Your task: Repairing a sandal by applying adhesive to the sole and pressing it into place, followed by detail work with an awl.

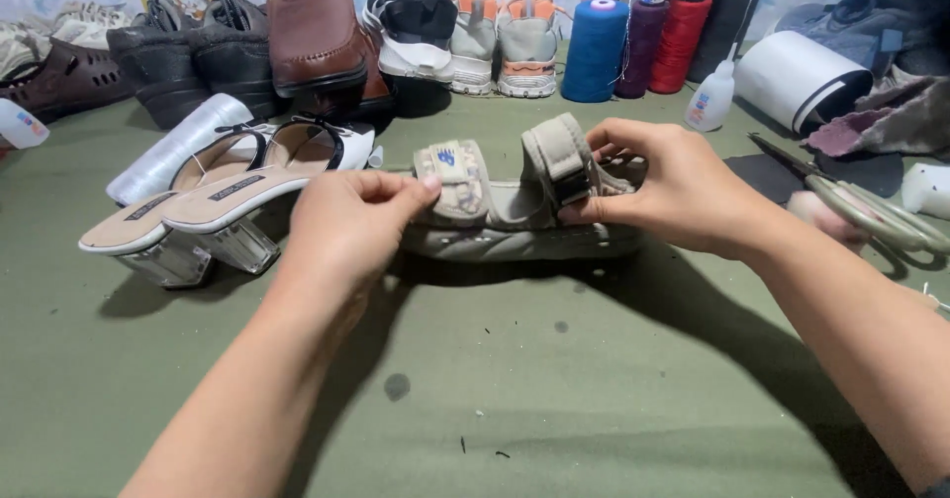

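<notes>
Beige strapped sandal on its side, held just above the olive-green counter between both hands. Left hand at the toe end, fingers pinching the front strap. Right hand at the heel end (fingers curled, pressing the wider strap). Clear-heeled sandals just left; thread spools behind; scissors to the right.

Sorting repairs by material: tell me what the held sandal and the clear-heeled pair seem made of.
Sandal: likely woven fabric straps, matte and fuzzy, on a ridged foam or rubber sole.
Clear-heeled pair: see-through block heels, probably acrylic or similar plastic; smooth tan insoles, perhaps faux leather.
</notes>
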